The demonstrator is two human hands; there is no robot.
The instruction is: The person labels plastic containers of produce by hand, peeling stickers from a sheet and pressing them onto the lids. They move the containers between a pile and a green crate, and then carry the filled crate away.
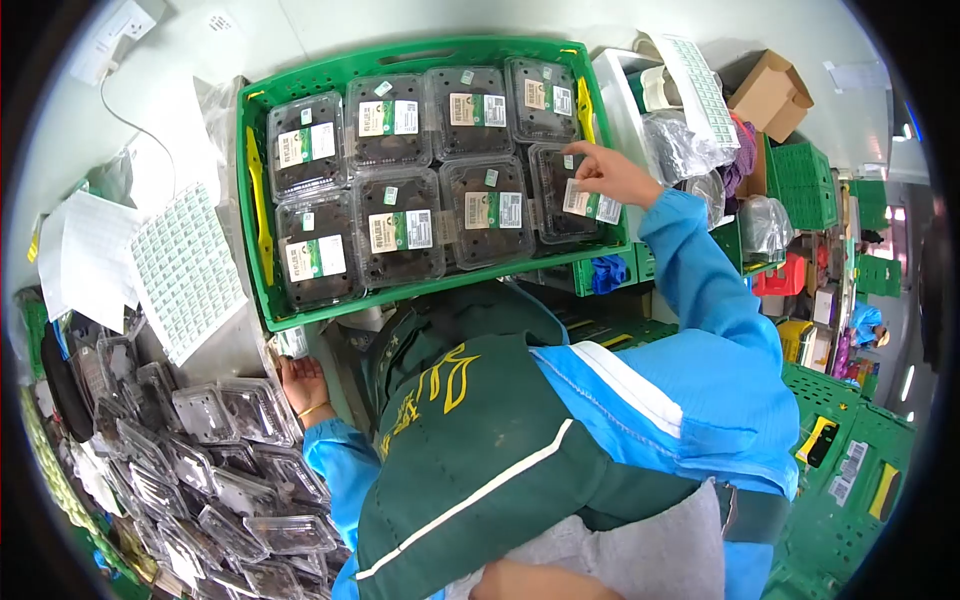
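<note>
A green crate (440, 50) holds two rows of clear clamshell boxes (400, 228) with dark contents, beige-and-green labels and small pale green stickers. Over the box at the lower right (550, 225) is my right hand (612, 176). Its index fingertip touches the lid beside a small pale sticker (568, 162), with the thumb apart from it. My left hand (306, 390) is low by the crate's near left corner, palm turned up. At its fingers is a small strip of pale green stickers (292, 342), apparently gripped; the fingertips are partly hidden.
Many clamshell boxes (240, 490) lie heaped at the lower left. A sheet of small green stickers (187, 270) rests left of the crate. At the right are plastic bags (685, 145), a cardboard box (770, 97) and green crates (850, 480).
</note>
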